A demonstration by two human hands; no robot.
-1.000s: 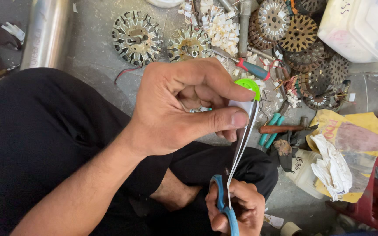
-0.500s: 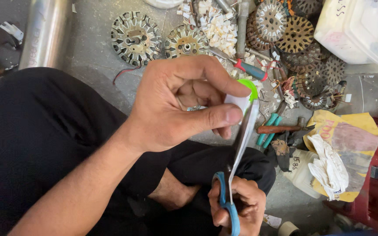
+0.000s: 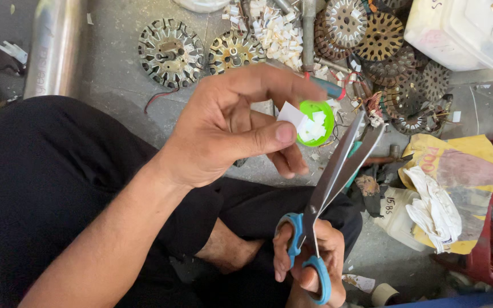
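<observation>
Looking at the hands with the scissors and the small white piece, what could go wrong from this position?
The open blades of the scissors point up toward the left hand, so closing them carelessly might nick a finger. The small white piece is pinched only at its edge and could slip. Cut bits may miss the green lid and land among the floor clutter.

I am seeing scissors (image 3: 338, 171) showing blue handles and grey steel blades. A white paper strip (image 3: 291, 113) is showing by a bright green cap (image 3: 322, 108) at 12 o'clock. At 3 o'clock, a yellow bag (image 3: 475, 153) is lying under a white cloth (image 3: 436, 209). Trousers (image 3: 47, 182) are appearing black.
</observation>
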